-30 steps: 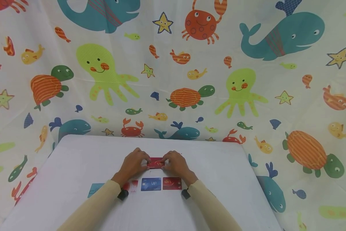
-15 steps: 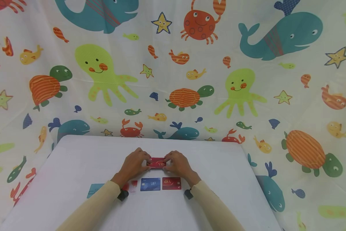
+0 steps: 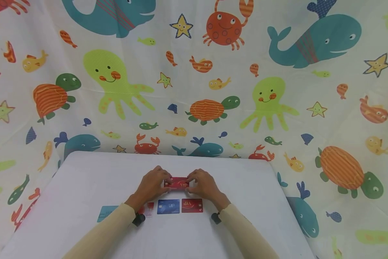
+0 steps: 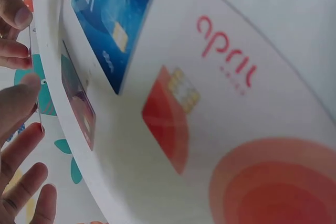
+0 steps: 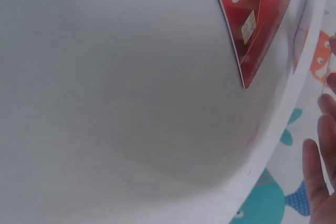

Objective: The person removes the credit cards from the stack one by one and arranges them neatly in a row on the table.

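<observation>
Grip: narrow pinch, both ends. Left hand (image 3: 153, 184) holds the left end of a red VIP card (image 3: 177, 183), right hand (image 3: 207, 185) the right end, thumbs on the near side, fingers at the far edge. Landmark = blue card (image 3: 168, 207), flat on the table (image 3: 245, 190). Held card sits beyond it, a bit to its right. Left wrist view gives the held card edge-on, thin, raised off the surface. Right wrist view catches only some right-hand fingers; contact unclear there.

Around the blue card: flat red card (image 3: 192, 205) just to its right, narrow gap, VIP print upside down. April card (image 3: 149, 210) to its left, white with red circles, partly behind the left wrist. Teal card (image 3: 105, 213) farther left, partly under the sleeve line. Left wrist view also has a foreshortened card (image 4: 77, 103) on the table, beyond the blue card; print too skewed to read.

Surface: smooth matte white, running out on all sides of the blue card, soft shadows by the forearms. Room: white cloth backdrop (image 3: 187, 75) rises beyond the blue card past the table's far edge, faint creases; print has 2 green octopuses, 3 orange-shelled turtles, teal whales, red crabs, small fish. Beige sleeves (image 3: 104, 230) come in on both sides of the blue card, 1 black wrist device (image 3: 138, 219) at each cuff.
</observation>
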